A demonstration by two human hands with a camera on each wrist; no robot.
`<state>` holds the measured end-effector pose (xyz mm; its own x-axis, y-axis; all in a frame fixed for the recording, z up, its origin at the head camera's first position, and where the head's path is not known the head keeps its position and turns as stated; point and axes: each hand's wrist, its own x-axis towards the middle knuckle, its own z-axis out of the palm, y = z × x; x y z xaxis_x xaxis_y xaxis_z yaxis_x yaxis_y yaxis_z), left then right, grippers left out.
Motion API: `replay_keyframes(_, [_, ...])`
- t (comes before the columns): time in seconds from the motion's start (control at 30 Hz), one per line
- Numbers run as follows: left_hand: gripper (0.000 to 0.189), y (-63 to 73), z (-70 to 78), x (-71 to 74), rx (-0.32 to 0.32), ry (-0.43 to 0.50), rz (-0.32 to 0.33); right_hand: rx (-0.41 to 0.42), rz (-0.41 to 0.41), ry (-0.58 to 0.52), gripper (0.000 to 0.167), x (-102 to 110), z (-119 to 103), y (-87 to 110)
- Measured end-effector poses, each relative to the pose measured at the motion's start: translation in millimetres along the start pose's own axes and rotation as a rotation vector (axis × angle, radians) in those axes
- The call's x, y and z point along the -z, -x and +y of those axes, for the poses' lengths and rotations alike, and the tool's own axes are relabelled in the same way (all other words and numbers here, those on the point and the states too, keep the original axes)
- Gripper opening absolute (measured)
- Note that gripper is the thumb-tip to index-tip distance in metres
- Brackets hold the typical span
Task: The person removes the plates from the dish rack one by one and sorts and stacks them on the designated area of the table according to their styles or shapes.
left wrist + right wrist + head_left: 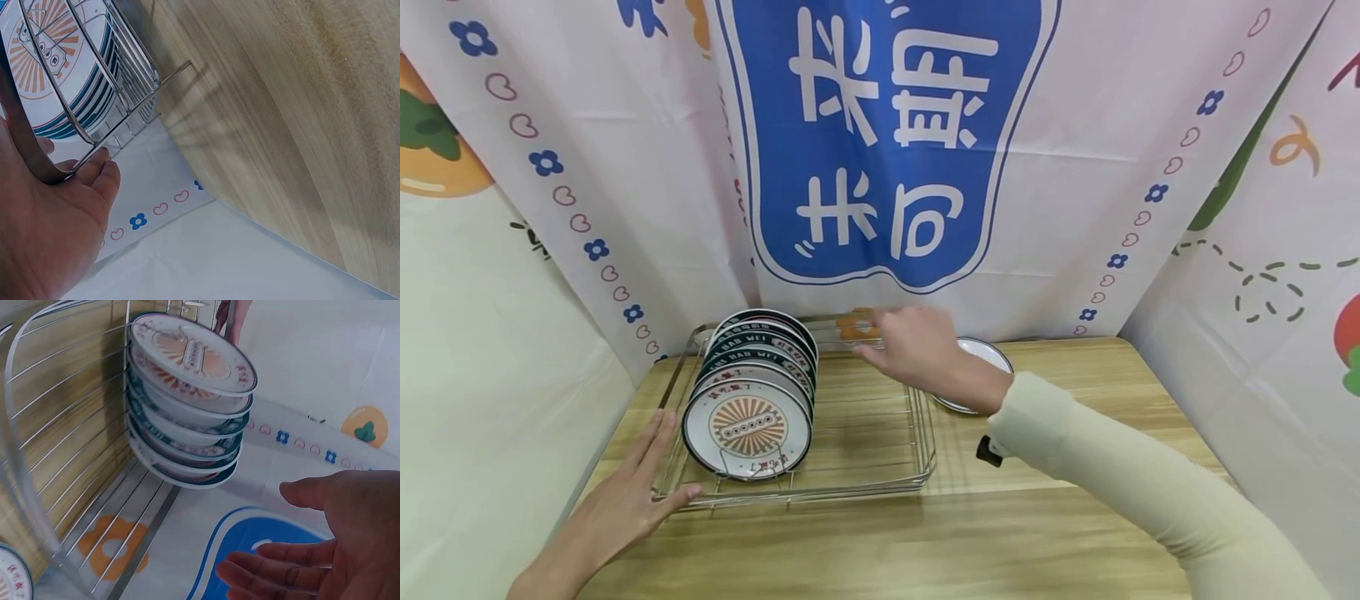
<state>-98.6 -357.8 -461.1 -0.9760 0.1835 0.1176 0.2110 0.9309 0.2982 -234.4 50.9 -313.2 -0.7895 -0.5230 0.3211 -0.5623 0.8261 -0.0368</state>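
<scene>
A wire dish rack (857, 492) stands on the table with several patterned plates (748, 429) propped on edge in a row at its left side. The front plate is white with an orange sunburst; some behind it have dark green rims. At the front left corner my left hand (617, 508) holds the rack, thumb by the front rail and fingers along the left side. The left wrist view shows that hand (56, 219) around the metal corner. My right hand (917, 346), blurred, is over the rack's back right part. With fingers extended, the hand (325, 544) holds nothing.
Another plate (988, 354) lies on the wooden table (1075, 433) right of the rack, partly hidden behind my right forearm. A printed cloth (1060, 208) hangs right behind the rack, and white cloth (482, 350) borders the table's left side.
</scene>
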Motion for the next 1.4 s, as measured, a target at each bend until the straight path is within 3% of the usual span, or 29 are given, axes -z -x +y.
replay_keyframes(0.33, [0.113, 0.4, 1.1, 0.1, 0.003, -0.009, -0.004, 0.103, -0.083, 0.026, 0.042, -0.1, -60.3, -17.0])
replay_keyframes(0.47, [0.113, 0.2, -0.2, 0.5, 0.004, -0.005, -0.004, 0.138, -0.087, 0.030, 0.040, -6.2, -77.7, -21.9])
replay_keyframes(0.63, [0.113, 0.0, -2.0, 1.5, -0.002, -0.006, 0.000, 0.164, -0.157, -0.007, 0.035, -16.4, -94.0, -30.6])
replay_keyframes(1.07, [0.114, -0.2, -1.9, -1.8, 0.003, 0.000, -0.004, 0.166, -0.213, -0.096, 0.028, -54.2, -111.2, -42.7])
replay_keyframes(1.4, [0.113, -0.2, 0.1, -1.5, 0.000, -0.005, -0.001, 0.171, -0.244, -0.163, 0.028, -70.4, -118.4, -46.2])
